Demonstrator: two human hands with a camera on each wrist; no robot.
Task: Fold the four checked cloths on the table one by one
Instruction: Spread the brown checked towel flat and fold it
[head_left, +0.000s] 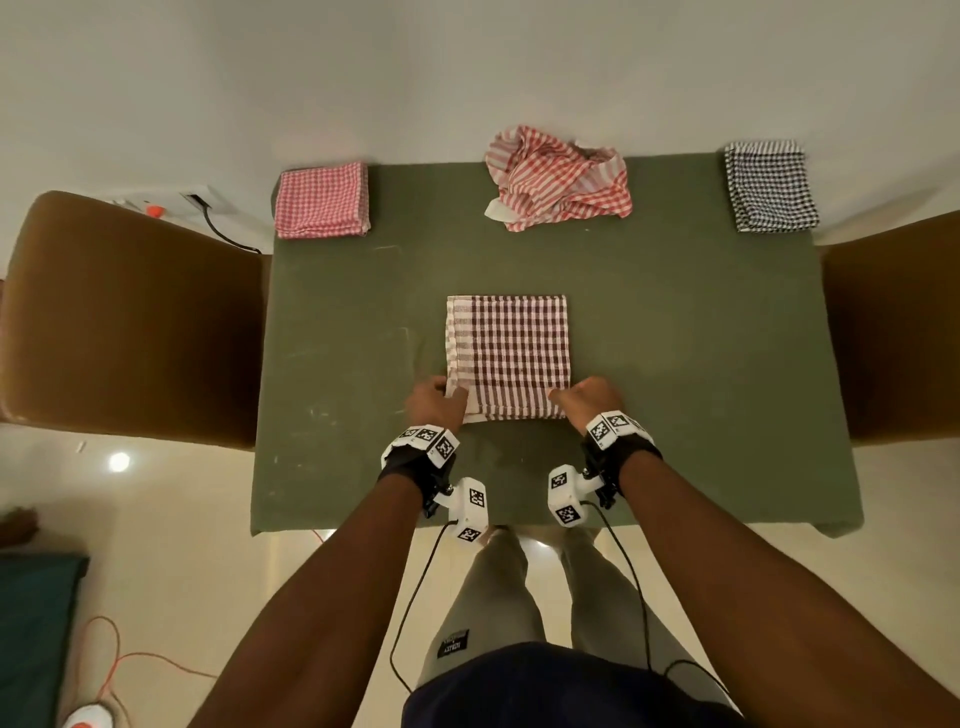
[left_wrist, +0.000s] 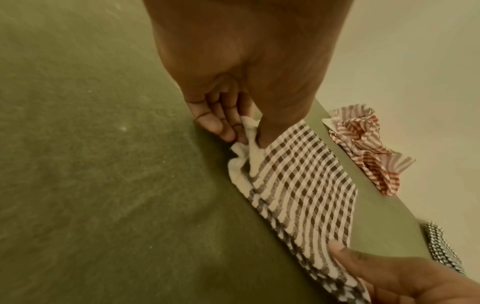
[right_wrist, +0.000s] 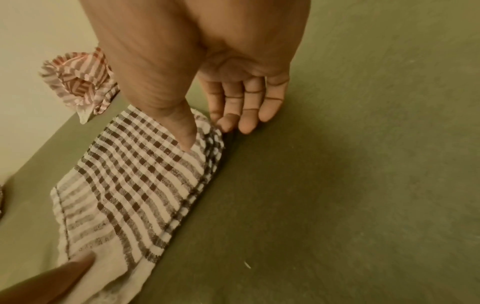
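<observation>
From the head view, all four cloths show on the green table (head_left: 675, 322): a folded pink checked cloth (head_left: 322, 200) at the far left corner, a crumpled red checked cloth (head_left: 558, 179) at the far middle, a folded black checked cloth (head_left: 771, 187) at the far right corner, and the brown checked cloth (head_left: 509, 356) lying folded flat in the centre. Brown chairs (head_left: 135, 322) stand at both sides.

Only the wrist views show the fingers. In the left wrist view the left hand (left_wrist: 233, 98) pinches the near left corner of the brown checked cloth, bunching its white edge between thumb and curled fingers. In the right wrist view the right hand (right_wrist: 221, 86) has its thumb pressed on top of the near right corner, while the fingers (right_wrist: 249, 107) hang nearly straight beside the cloth's edge; whether they reach under it cannot be told.

The pink checked cloth is almost wholly cut off in both wrist views.
</observation>
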